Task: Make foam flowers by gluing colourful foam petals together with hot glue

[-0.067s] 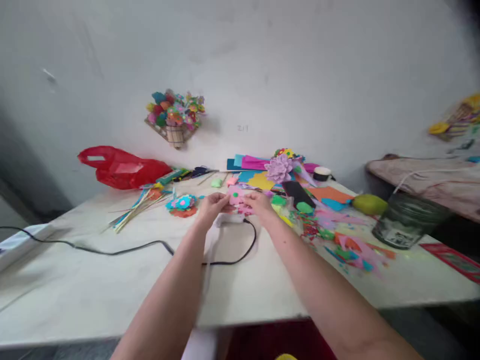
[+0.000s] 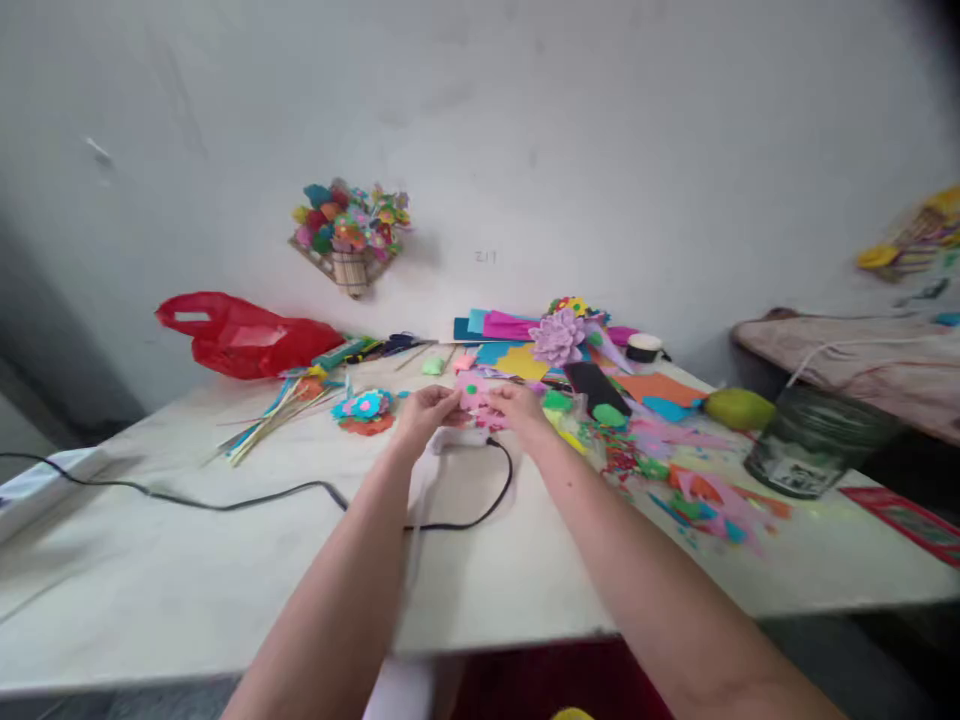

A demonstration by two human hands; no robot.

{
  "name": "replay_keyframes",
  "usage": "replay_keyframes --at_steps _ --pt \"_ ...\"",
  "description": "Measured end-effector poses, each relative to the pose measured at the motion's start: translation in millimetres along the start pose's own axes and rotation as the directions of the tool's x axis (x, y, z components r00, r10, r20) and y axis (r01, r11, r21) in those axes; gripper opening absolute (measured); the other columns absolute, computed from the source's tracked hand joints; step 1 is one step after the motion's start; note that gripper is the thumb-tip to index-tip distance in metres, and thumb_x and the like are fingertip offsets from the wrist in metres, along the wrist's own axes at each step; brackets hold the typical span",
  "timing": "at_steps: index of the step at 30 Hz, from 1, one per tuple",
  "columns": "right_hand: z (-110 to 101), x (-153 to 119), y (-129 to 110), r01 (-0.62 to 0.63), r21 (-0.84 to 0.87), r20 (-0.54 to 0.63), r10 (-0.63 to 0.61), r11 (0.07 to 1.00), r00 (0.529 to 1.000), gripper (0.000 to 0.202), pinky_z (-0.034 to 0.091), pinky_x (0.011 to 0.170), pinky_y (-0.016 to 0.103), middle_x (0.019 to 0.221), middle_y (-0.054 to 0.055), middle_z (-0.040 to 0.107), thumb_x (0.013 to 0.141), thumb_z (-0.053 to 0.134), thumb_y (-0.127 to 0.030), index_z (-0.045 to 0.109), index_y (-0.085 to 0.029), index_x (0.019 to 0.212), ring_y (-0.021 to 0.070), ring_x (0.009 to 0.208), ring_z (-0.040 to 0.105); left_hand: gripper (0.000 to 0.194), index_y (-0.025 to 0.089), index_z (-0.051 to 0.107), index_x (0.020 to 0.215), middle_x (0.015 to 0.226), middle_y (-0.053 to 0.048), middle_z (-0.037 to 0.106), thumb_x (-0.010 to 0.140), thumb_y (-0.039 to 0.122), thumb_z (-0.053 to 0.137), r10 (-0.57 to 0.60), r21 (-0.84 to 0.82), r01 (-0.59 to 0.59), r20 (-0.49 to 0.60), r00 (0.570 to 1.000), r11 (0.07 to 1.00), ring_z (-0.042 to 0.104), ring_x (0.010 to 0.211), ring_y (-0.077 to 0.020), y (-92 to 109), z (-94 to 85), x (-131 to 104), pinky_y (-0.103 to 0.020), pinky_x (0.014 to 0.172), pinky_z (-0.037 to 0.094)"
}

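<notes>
A pink flower (image 2: pixel 471 391) with a green centre is held between my two hands over the white table. My left hand (image 2: pixel 429 408) pinches its left edge, fingers closed. On the opposite edge, my right hand (image 2: pixel 517 405) grips it between thumb and fingers. More pink pieces (image 2: pixel 491 418) lie just under the flower, partly hidden by my fingers. Directly below sits a white device (image 2: pixel 459 439) with a black cable. Blue flowers (image 2: pixel 365 404) on an orange one rest left of my left hand.
A red plastic bag (image 2: pixel 247 335) and thin sticks (image 2: pixel 281 415) lie at the left. Coloured sheets (image 2: pixel 517 362), a purple flower (image 2: pixel 559 337) and a black phone-like object (image 2: pixel 596 388) are behind and right. Scraps (image 2: pixel 705 500) and a glass jar (image 2: pixel 814 445) stand further right. The black cable (image 2: pixel 247 500) crosses the table.
</notes>
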State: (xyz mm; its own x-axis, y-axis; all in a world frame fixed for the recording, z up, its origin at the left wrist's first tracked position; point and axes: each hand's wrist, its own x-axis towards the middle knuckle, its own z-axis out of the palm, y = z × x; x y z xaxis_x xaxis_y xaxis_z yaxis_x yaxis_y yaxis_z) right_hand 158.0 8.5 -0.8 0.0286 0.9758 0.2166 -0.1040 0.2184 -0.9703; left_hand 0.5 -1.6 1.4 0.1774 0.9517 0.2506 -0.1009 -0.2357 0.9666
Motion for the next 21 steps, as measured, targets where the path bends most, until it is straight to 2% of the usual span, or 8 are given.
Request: replay_keyframes --at_steps 5,14,18,21 --pt "1 -4 -5 0.042 0.002 -0.019 -0.042 0.999 0.999 0.017 0.037 0.047 0.020 0.047 -0.003 0.055 0.056 0.066 -0.028 0.058 -0.014 0.053 0.0053 0.043 0.044 0.033 0.012 0.055 0.075 0.066 -0.006 0.066 0.064 0.040 0.068 -0.005 0.017 0.005 -0.001 1.000 1.000 0.064 0.062 -0.0157 1 1.6 -1 -0.028 0.062 0.051" --pt "5 -10 -8 0.057 -0.129 -0.021 -0.061 0.990 0.998 0.014 0.038 0.046 0.020 0.057 0.001 0.061 0.061 0.060 -0.027 0.060 -0.014 0.057 0.0071 0.047 0.048 0.031 0.012 0.054 0.073 0.060 -0.003 0.062 0.063 0.037 0.068 0.058 0.066 -0.049 -0.143 0.988 0.997 0.065 0.061 -0.0183 2 4.7 2 -0.028 0.059 0.051" --pt "5 -11 -8 0.065 -0.119 -0.007 -0.066 0.991 0.998 0.012 0.040 0.046 0.020 0.061 0.002 0.063 0.063 0.057 -0.023 0.061 -0.014 0.059 0.0066 0.048 0.048 0.028 0.013 0.053 0.076 0.063 -0.003 0.062 0.065 0.035 0.064 0.117 0.084 -0.096 -0.304 0.945 0.992 0.065 0.058 -0.0169 3 0.6 4 -0.026 0.057 0.050" --pt "3 -10 -7 0.058 -0.107 -0.025 -0.061 0.993 0.998 0.012 0.040 0.046 0.020 0.060 0.002 0.062 0.064 0.057 -0.024 0.061 -0.013 0.059 0.0068 0.047 0.048 0.025 0.013 0.051 0.080 0.066 -0.004 0.063 0.068 0.033 0.062 0.103 0.085 -0.072 -0.459 0.882 0.994 0.063 0.053 -0.0152 4 -7.5 7 -0.025 0.053 0.049"
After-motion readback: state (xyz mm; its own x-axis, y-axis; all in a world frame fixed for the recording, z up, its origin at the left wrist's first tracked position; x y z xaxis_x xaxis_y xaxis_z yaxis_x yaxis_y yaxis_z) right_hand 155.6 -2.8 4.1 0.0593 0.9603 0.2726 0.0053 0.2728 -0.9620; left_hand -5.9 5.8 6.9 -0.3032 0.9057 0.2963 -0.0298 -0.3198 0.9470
